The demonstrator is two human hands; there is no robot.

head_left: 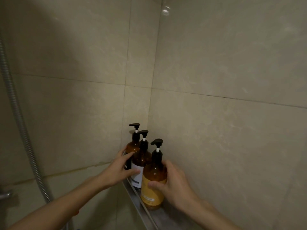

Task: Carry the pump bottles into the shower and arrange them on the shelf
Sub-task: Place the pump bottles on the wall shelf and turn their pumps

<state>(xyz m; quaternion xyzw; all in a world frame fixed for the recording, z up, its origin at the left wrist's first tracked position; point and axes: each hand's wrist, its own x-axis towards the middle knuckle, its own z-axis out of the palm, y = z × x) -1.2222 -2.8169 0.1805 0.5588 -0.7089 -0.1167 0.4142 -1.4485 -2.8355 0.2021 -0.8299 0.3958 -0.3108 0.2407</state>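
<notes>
Three amber pump bottles with black pump heads stood in a row on a narrow grey metal shelf (149, 211) set in the corner of beige marble-look wall tiles (224, 72). The right hand (172, 181) was wrapped around the nearest amber bottle with a yellow-orange label (153, 185), thumb across the label front, fingers curled behind it; the bottle stood upright on the shelf. Just left of that hand stood the middle amber bottle with a white label (141, 165), touching or nearly touching the nearest one. The left hand (121, 170) was open with fingers spread, its thumb lying on the white label and its fingertips (131, 153) reaching the far dark amber bottle (132, 145) behind it, in the corner. Whether that hand pressed or only touched could not be told. Far left of the left forearm, a ribbed silver metal shower hose (20, 123) hung down the wall.
</notes>
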